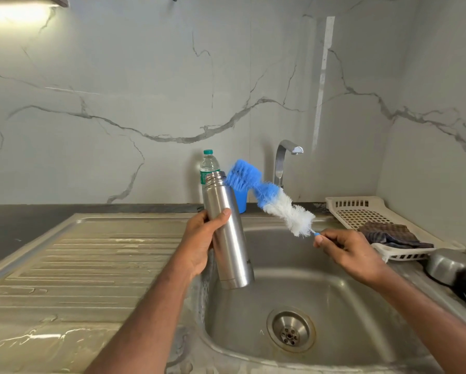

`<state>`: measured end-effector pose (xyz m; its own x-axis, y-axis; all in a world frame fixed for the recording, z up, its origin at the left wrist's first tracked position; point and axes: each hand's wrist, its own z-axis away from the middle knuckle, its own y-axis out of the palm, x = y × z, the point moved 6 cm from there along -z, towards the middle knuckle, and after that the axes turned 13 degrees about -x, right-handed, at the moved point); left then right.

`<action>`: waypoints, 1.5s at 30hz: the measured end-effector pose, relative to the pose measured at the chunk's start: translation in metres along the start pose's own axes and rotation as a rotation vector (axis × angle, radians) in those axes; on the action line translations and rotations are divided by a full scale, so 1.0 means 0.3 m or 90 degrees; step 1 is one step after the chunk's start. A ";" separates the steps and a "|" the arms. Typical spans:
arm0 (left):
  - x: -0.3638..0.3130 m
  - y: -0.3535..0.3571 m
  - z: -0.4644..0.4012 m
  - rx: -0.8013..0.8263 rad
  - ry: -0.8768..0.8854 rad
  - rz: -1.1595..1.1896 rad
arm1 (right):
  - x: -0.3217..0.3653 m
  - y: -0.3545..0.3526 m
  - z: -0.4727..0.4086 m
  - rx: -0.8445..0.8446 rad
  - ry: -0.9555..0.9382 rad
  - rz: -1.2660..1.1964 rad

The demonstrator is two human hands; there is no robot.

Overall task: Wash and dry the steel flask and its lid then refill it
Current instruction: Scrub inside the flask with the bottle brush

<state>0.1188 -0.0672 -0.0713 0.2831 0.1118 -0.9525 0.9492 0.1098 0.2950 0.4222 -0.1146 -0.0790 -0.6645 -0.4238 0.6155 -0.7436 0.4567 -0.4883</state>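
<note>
The steel flask (227, 233) is uncapped and tilted slightly, held over the left side of the sink basin (334, 306). My left hand (202, 238) grips its middle, thumb across the front. My right hand (353, 252) pinches the short blue handle of a bottle brush (269, 197) with blue and white bristles. The brush slants up to the left, its blue tip just right of the flask's open mouth and outside it. A steel lid (447, 264) with a black part lies at the right edge, partly cut off.
A steel tap (283, 160) stands behind the basin, no water running. A plastic water bottle (208, 164) and a blue cup (240, 201) stand behind the flask. A white plastic tray (356, 211) with a dark cloth (391, 234) sits at the right. The ribbed drainboard (86, 265) lies left.
</note>
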 end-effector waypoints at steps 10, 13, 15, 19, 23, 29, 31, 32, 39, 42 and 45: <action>0.012 0.017 0.006 0.038 0.002 -0.024 | 0.010 0.000 0.003 0.002 0.008 -0.002; 0.022 0.032 0.012 0.051 0.011 -0.043 | 0.019 0.017 -0.006 -0.013 -0.014 0.022; 0.016 0.018 0.006 0.038 0.013 -0.037 | 0.010 0.003 -0.001 -0.005 -0.003 0.008; 0.026 0.006 -0.005 0.029 0.007 -0.045 | 0.002 -0.011 0.001 0.000 0.010 0.012; 0.038 0.018 -0.003 0.031 -0.001 -0.048 | 0.009 0.029 -0.006 0.008 -0.005 0.016; 0.034 -0.021 -0.028 -0.042 -0.024 0.035 | -0.017 0.019 0.009 0.047 0.005 0.025; 0.040 -0.027 -0.033 -0.057 -0.049 0.066 | -0.011 0.037 0.012 0.066 0.006 0.037; 0.044 -0.029 -0.035 -0.056 -0.065 0.083 | -0.006 0.051 0.013 0.073 0.010 0.039; 0.041 -0.024 -0.014 -0.030 -0.142 0.192 | 0.047 0.111 0.014 0.112 -0.007 0.058; 0.044 -0.021 -0.011 -0.032 -0.156 0.178 | 0.055 0.114 -0.026 0.143 -0.022 0.093; 0.048 -0.019 -0.012 -0.048 -0.167 0.174 | 0.061 0.130 -0.055 0.122 -0.015 0.107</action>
<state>0.1170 -0.0625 -0.0864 0.5591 -0.1087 -0.8220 0.8239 0.1836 0.5361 0.3821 -0.0917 -0.0766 -0.7794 -0.3739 0.5027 -0.6221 0.3669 -0.6916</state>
